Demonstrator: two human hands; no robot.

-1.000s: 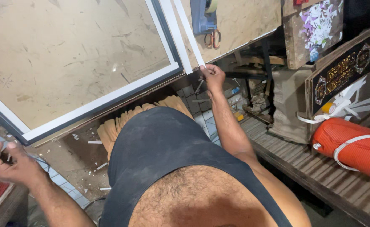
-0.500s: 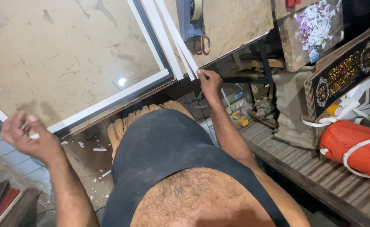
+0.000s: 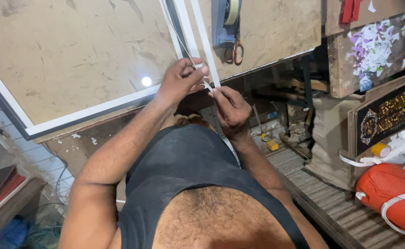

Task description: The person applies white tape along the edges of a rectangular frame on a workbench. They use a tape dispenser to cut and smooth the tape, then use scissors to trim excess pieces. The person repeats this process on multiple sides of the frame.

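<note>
White strip [image 3: 205, 55]: long thin moulding lying on the board beside the frame, its near end at the table edge, pinched between both hands; its far end runs out of view at the top.
Right hand [image 3: 230, 108]: fingers curled closed around the strip's near tip; what exactly sits under the fingertips is hidden.
Left hand [image 3: 179, 80]: thumb and forefinger pinched tight on the strip just above the right hand.
Framed board [image 3: 73, 60]: tan panel with white and dark edging, cut off at left and top.
Tape dispenser [image 3: 225, 20]: blue, partly cropped, with scissors [image 3: 234, 50] just below it.
Orange bag [image 3: 391, 193]: lower right, cut off.
</note>
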